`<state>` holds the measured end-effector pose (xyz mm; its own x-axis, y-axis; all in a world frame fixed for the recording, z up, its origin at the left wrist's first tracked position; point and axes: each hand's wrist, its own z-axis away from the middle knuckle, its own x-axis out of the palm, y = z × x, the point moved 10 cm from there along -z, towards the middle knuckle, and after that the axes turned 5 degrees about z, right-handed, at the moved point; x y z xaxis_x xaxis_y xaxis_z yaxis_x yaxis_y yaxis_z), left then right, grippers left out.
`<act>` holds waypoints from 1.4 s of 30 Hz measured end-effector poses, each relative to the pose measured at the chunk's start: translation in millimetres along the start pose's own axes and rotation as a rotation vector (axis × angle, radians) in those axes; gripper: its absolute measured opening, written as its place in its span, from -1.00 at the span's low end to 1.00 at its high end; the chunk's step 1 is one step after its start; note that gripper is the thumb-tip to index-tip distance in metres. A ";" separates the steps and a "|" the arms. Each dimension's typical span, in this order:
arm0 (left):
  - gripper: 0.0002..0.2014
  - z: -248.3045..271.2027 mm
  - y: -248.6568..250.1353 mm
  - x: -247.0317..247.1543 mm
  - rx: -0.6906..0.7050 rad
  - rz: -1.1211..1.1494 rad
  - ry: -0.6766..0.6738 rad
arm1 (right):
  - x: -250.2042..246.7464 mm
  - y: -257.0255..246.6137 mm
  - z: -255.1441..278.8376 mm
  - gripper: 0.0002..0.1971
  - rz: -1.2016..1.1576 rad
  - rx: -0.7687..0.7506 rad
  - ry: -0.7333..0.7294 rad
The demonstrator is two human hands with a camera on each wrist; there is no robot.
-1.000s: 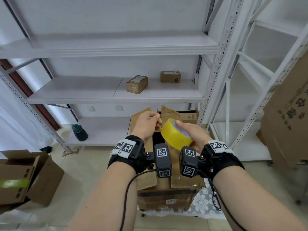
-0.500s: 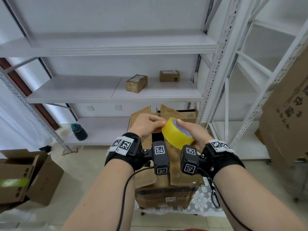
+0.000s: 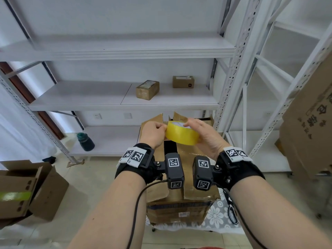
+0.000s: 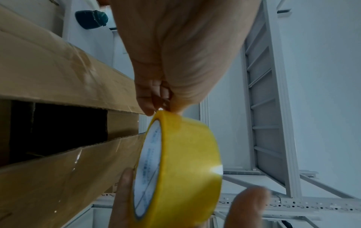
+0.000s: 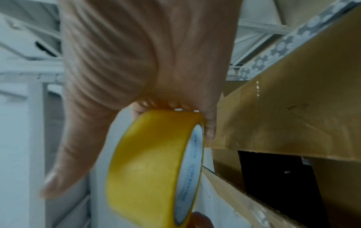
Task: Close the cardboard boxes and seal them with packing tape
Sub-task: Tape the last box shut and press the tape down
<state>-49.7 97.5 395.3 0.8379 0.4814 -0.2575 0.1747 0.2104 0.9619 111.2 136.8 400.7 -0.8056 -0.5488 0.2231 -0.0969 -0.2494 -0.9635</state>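
Head view: right hand (image 3: pixel 206 136) grips the yellow tape roll (image 3: pixel 182 134) above the open box (image 3: pixel 181 200); left hand (image 3: pixel 154 133) pinches at its left rim. Left wrist view: fingertips (image 4: pixel 148 110) nip the roll's edge, likely the tape end. Right wrist view: flap gap lies just right of the roll.

1. I see the tape roll (image 3: pixel 182 134) held between left hand (image 3: pixel 154 134) and right hand (image 3: pixel 206 136), above the cardboard box (image 3: pixel 181 200).
2. Two small boxes (image 3: pixel 147 89) sit on the far shelf (image 3: pixel 80 97).
3. A bottle (image 3: pixel 85 142) stands on the lower shelf, far left.
4. An open carton (image 3: pixel 27 187) lies on the floor, near left.
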 end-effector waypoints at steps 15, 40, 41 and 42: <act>-0.62 -0.5 -1.9 0.3 -0.023 -0.065 -0.017 | 18.6 -13.8 -10.6 -0.67 0.992 -0.061 -0.200; -0.80 -1.3 22.5 -13.0 0.143 0.087 0.028 | -8.9 5.5 -31.5 -0.64 0.975 0.034 0.017; -0.80 -3.0 27.1 -14.3 0.157 0.087 0.017 | -11.9 4.4 -32.7 -0.61 0.961 0.036 0.048; -0.80 -7.2 30.7 -17.6 0.161 0.090 0.019 | -12.5 2.3 -33.2 -0.58 0.948 0.029 0.071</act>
<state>-62.8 101.7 428.7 0.8442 0.5082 -0.1703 0.1816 0.0278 0.9830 101.6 169.6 390.8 -0.5750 -0.4830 -0.6604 0.6291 0.2550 -0.7343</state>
